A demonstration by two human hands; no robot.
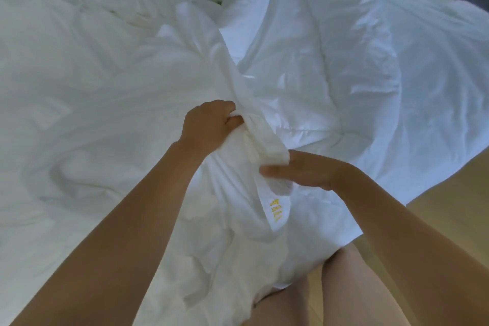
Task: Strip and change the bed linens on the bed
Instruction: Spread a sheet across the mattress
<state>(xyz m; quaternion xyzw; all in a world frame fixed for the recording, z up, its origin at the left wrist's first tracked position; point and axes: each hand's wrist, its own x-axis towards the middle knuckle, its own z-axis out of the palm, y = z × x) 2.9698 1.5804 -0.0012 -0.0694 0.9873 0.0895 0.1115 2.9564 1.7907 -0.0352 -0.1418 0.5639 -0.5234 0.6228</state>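
**A:** Forearms [127,219] reach in from six o'clock. What's the biggest worry?

**B:** White linen [92,82], heaped across the bed [383,161] from nine round to two o'clock. It lies as one loose mass, so a hard pull could drag the whole pile towards the wooden floor [444,219] at four o'clock.

**A:** And the bunched edge [264,145] at centre?

**B:** Left hand [209,124] has its fingers curled round the upper end. Right hand [301,171] takes the lower end, with the thumb in front and the fingers hidden in the fold, so it looks like a pinch. If the two hands tug different layers, I'd expect the cloth to twist or a seam to strain.

**A:** Anything smaller?

**B:** Yellow stitched label [275,209], just below the hands towards six. Lose sight of it and you may lose track of which end is which.
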